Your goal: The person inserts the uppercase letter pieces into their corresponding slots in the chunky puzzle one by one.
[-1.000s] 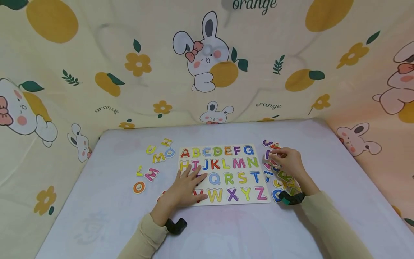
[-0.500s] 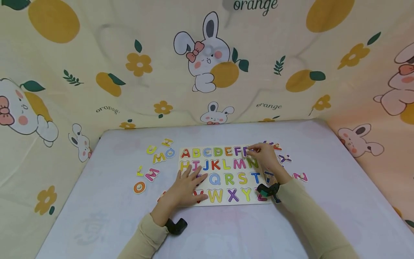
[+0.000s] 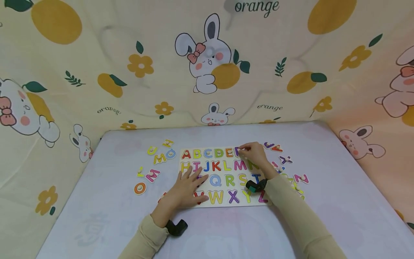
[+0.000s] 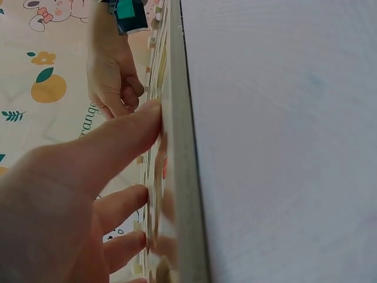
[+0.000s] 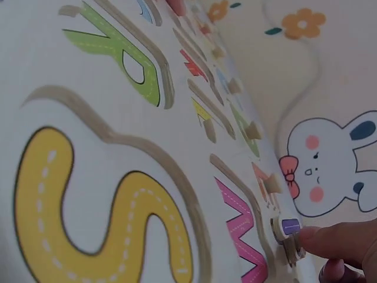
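Observation:
A white alphabet puzzle board (image 3: 222, 187) lies mid-table, with rows of coloured capital letters. My left hand (image 3: 183, 187) rests spread over its lower left, covering some letters; the left wrist view shows its thumb (image 4: 126, 132) at the board's near edge. At the end of the top row, my right hand (image 3: 254, 154) pinches a purple letter piece (image 5: 290, 226) by its knob. The piece sits at the F place, mostly behind the fingers in the head view. Knobbed pieces such as the red A (image 3: 186, 154) and orange E (image 3: 229, 152) fill the top row to its left.
Loose letter pieces lie left of the board, among them an orange O (image 3: 140, 188) and a pink M (image 3: 152, 176). More are scattered on the right, including a pink N (image 3: 301, 178) and a purple X (image 3: 286, 159). A patterned cloth (image 3: 139, 100) hangs behind the table.
My right hand has moved left from the loose pieces at the right, across the G, to the F place with the purple piece. My left hand stays put on the board.

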A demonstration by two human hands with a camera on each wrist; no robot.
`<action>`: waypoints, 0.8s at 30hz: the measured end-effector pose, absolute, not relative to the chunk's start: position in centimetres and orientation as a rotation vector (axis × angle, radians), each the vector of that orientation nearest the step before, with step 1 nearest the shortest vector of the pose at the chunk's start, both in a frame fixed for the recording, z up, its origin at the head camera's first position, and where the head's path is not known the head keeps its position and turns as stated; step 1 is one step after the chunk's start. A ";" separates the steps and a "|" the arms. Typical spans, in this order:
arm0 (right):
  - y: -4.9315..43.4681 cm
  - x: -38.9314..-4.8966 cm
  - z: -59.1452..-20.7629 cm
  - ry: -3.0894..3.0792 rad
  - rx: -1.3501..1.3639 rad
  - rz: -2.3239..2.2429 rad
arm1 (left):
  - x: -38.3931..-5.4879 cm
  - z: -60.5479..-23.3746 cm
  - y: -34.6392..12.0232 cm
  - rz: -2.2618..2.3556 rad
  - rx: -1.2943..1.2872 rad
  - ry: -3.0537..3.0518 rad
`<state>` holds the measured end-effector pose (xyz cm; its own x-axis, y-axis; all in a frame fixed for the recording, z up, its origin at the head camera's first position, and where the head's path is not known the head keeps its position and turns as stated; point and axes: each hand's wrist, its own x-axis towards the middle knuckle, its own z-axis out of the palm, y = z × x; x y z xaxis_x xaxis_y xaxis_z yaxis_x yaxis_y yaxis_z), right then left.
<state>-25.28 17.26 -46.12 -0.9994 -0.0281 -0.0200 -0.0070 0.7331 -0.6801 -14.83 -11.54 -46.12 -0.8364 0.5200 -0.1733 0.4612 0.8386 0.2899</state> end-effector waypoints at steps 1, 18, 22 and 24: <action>17.2 -25.3 -46.2 2.895 -0.020 -1.137 | -14.8 -46.1 -11.5 0.349 0.752 2.773; 17.3 -24.9 -46.5 2.805 0.033 -1.159 | -14.8 -46.2 -11.6 0.355 0.726 2.756; 17.7 -24.3 -46.4 2.818 0.014 -1.173 | -14.8 -46.2 -11.6 0.352 0.743 2.768; 18.0 -24.0 -46.0 2.842 -0.011 -1.171 | -14.9 -46.1 -11.6 0.357 0.750 2.772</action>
<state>-23.95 17.97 -46.05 -0.9977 -0.0323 -0.0599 0.0193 0.7100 -0.7040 -14.86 -11.58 -46.13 -0.8371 0.5194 -0.1719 0.4589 0.8376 0.2964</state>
